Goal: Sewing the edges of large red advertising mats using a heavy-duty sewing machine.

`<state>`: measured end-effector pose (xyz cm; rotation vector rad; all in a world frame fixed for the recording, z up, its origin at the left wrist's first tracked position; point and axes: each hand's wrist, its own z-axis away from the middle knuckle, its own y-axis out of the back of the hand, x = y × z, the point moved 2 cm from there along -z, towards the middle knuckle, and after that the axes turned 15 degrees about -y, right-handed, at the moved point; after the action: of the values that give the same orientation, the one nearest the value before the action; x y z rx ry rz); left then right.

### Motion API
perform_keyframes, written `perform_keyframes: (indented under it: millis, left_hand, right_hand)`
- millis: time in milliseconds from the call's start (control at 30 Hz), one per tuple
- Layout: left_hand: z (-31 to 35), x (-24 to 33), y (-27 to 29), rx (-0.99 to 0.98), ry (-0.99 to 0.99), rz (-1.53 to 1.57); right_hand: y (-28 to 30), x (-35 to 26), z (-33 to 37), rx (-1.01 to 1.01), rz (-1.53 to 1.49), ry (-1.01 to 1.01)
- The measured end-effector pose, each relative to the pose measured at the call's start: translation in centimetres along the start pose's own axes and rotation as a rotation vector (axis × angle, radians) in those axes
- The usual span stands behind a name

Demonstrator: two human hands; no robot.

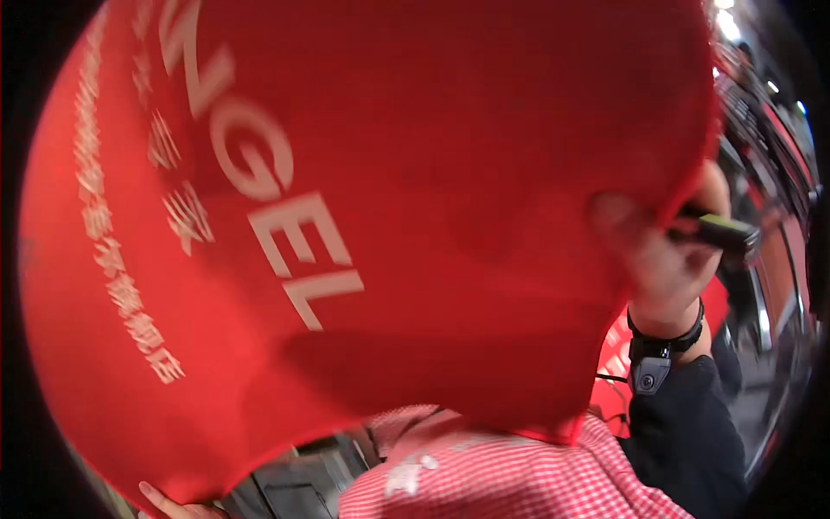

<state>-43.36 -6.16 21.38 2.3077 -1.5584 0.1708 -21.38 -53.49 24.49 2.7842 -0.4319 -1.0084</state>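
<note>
A large red cloth sheet (484, 242) with pale printed lettering is held up close and fills most of the view. At its right edge, my right hand (657, 259) is closed on it, thumb on the front and fingers behind. A short black object with a yellow-green patch (729, 233) sticks out beside those fingers; its kind is unclear. My left hand (181, 509) grips the sheet's lower left edge, mostly cut off by the frame. The right hand is smeared by motion.
Red-and-white checked cloth (510, 476) covers my body below the sheet. A black band with a small grey device (650, 372) sits on my right wrist. Blurred shelving or machinery (769, 173) runs along the far right. Dark grey items (298, 484) lie at the bottom.
</note>
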Motion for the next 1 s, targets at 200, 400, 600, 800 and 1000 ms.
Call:
perform_keyframes:
  millis: [200,400,600,800,1000]
  left_hand:
    - [6.8,18.8,-11.1,0.146,-0.388,0.95]
    - [22.1,40.8,-11.7,-0.591,-0.774,1.725]
    - [35.1,39.7,-12.9,-1.944,-1.271,1.174]
    - [20.4,25.7,-20.8,-1.513,-0.5,0.913]
    - [7.5,-2.3,-12.5,-0.602,-0.075,0.08]
  right_hand:
    - [19.2,-2.4,15.2,0.799,0.185,-0.645]
    - [29.5,-1.9,37.6,1.103,0.104,-0.952]
    - [33.8,8.8,56.6,0.926,0.56,-1.721]
    - [37.5,17.5,64.2,-0.557,1.665,-1.742]
    - [35.5,27.0,49.6,-0.259,1.569,-1.488]
